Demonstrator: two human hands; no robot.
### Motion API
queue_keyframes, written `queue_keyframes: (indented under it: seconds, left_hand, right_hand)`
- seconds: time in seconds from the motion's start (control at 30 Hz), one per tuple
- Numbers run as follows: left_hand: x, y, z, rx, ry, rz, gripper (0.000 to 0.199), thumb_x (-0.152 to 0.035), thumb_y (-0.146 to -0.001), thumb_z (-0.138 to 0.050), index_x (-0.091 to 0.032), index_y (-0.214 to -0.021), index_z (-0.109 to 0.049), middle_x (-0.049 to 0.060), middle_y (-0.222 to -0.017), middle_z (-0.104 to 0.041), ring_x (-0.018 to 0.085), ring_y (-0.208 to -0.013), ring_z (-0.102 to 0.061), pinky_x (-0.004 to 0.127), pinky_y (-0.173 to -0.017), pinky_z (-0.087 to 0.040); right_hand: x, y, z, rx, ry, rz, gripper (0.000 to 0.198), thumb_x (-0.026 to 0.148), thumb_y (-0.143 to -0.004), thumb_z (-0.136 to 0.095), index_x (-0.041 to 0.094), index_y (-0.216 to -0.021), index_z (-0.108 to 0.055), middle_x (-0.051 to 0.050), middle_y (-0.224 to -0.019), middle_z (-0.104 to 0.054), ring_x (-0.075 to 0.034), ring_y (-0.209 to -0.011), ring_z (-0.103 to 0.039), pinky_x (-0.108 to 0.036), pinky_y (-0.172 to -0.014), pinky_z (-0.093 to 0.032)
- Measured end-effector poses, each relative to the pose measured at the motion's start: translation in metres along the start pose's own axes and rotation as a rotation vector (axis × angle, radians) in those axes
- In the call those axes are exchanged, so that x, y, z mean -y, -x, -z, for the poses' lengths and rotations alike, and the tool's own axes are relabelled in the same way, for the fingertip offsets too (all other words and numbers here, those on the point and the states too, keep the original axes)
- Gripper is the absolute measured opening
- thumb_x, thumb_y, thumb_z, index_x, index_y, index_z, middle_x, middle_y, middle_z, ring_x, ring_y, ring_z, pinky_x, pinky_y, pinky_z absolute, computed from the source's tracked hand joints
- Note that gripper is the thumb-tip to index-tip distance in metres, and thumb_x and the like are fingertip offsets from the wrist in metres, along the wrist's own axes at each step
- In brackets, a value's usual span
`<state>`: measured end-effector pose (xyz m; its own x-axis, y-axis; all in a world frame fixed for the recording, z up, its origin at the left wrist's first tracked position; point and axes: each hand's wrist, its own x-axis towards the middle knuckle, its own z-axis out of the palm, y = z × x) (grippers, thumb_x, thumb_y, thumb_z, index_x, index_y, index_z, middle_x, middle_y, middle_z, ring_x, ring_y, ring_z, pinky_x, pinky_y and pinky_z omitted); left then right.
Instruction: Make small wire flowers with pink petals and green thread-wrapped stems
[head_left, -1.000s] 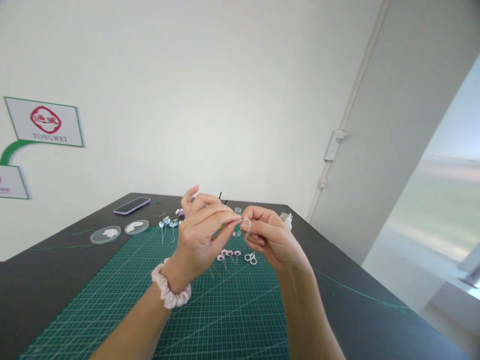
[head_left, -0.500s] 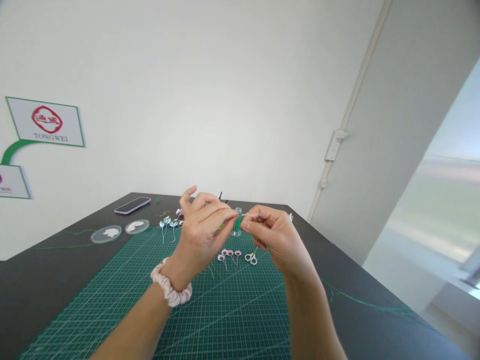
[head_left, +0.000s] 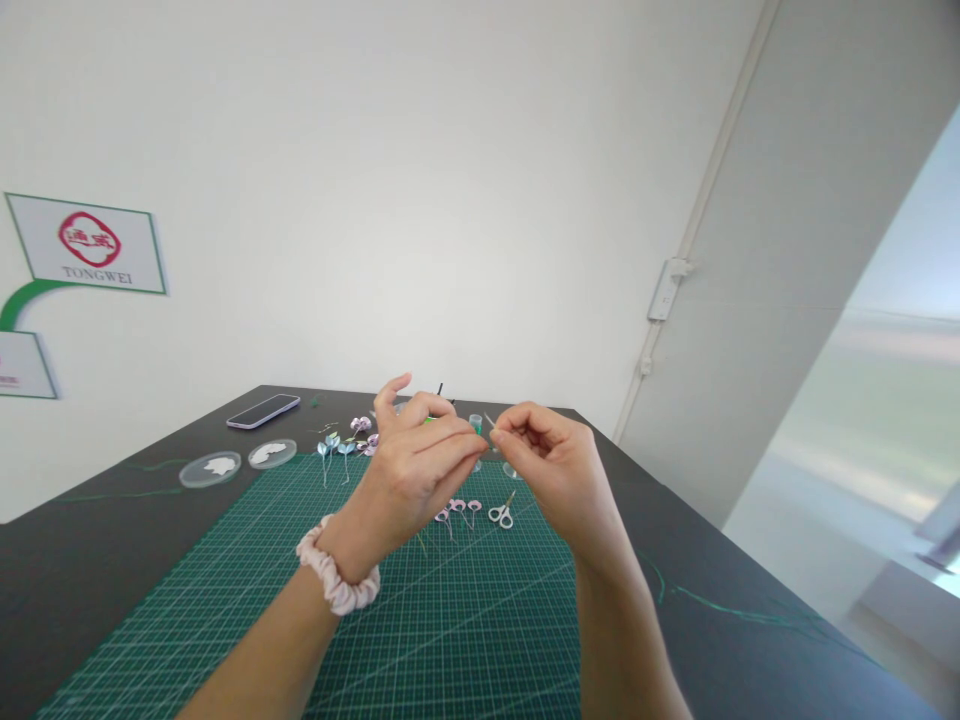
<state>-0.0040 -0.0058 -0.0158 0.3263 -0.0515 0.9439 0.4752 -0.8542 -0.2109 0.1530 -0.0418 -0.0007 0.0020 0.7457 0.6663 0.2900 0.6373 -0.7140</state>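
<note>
Both hands are raised over a green cutting mat [head_left: 457, 620], fingertips close together but apart. My left hand [head_left: 420, 455] pinches thumb and index finger together, its little finger lifted; whatever is between the tips is too small to make out. In a pinch too, my right hand [head_left: 551, 460] grips a thin pale strip [head_left: 489, 420] whose end sticks up toward the left. Behind the fingertips stands a clear spool of green thread [head_left: 476, 425], partly hidden. Below the hands lie several pink petal pieces on wire stems [head_left: 459, 507] and small white-handled scissors [head_left: 502, 515].
Blue leaf-shaped pieces on wires [head_left: 335, 446] and purple ones [head_left: 361, 425] lie at the mat's far left. Two clear dishes [head_left: 211, 467] with white bits and a phone [head_left: 263, 411] rest on the black table [head_left: 90, 560]. Loose green threads [head_left: 739, 607] trail at right.
My right hand has moved slightly right and its pale strip now points upward. My left hand has shifted a little right, covering more of the spool. The scissors show more fully.
</note>
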Motion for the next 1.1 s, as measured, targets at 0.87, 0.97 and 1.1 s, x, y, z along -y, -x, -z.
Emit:
queue_keyframes:
  seconds: [0.87,0.97,1.1]
  left_hand:
    - [-0.001,-0.003,0.000,-0.098,-0.007,0.119,0.010,-0.016,-0.083,-0.065,-0.025,-0.079,-0.063,-0.007,-0.072,-0.071,0.016,-0.077,-0.059,0.047,-0.102,-0.031]
    - [-0.001,-0.003,-0.001,-0.118,-0.039,0.130,0.011,-0.015,-0.083,-0.065,-0.025,-0.079,-0.063,-0.007,-0.072,-0.071,0.016,-0.076,-0.058,0.047,-0.101,-0.030]
    - [-0.001,-0.003,-0.003,-0.102,-0.059,0.119,0.012,-0.014,-0.084,-0.064,-0.025,-0.079,-0.062,-0.007,-0.072,-0.071,0.016,-0.075,-0.058,0.047,-0.101,-0.030]
  right_hand:
    - [-0.012,-0.008,0.001,0.207,-0.343,-0.192,0.022,0.034,-0.072,-0.073,0.017,-0.064,-0.062,0.007,-0.049,-0.042,-0.006,-0.043,-0.028,-0.023,-0.041,-0.018]
    - [-0.006,-0.006,0.002,0.191,-0.296,-0.162,0.022,0.032,-0.071,-0.075,0.017,-0.062,-0.061,0.008,-0.048,-0.040,-0.006,-0.045,-0.029,-0.024,-0.043,-0.020]
    - [0.000,-0.003,0.002,0.170,-0.246,-0.120,0.020,0.027,-0.072,-0.072,0.018,-0.060,-0.059,0.008,-0.048,-0.039,-0.007,-0.046,-0.028,-0.025,-0.045,-0.023]
